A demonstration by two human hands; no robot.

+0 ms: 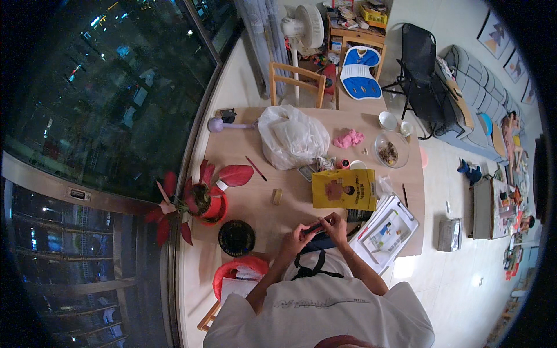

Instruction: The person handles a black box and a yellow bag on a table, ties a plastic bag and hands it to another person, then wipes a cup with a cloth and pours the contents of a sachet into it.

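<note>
My left hand [296, 239] and my right hand [336, 227] meet at the table's near edge. Between them they hold a slim dark object [314, 228], its exact kind too small to make out. Below it, in front of my waist, is a dark blue item [319, 244], partly hidden by my hands. A yellow printed bag [343, 190] lies just beyond my right hand, over part of a black object [360, 215]. To the right, a clipboard with printed sheets [387, 235] rests on a stack of papers. A small tan block [276, 196] is farther off to the left.
The wooden table [235, 182] also carries a white plastic bag [293, 137], a glass bowl [392, 150], a pink cloth [348, 138], a pencil [256, 168] and a round black lid-like object [236, 237]. A red-leaved potted plant [213, 204] stands left, above a red-lined bin [240, 272].
</note>
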